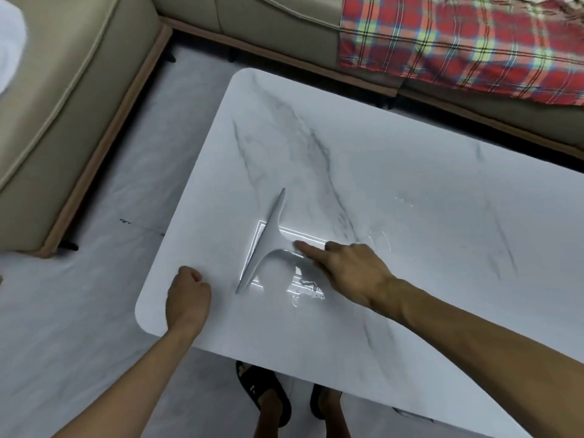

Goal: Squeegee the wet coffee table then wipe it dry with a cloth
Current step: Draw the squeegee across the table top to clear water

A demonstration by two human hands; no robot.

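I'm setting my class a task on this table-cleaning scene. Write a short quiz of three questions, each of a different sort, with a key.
1. True or false: the left hand grips the squeegee.
2. What lies on the sofa beyond the coffee table? A: a plaid blanket. B: a laptop. C: a cat.
3. Which finger of the right hand lies straight along the squeegee's handle?
Key: 1 false, the right hand grips it; 2 A; 3 the index finger.
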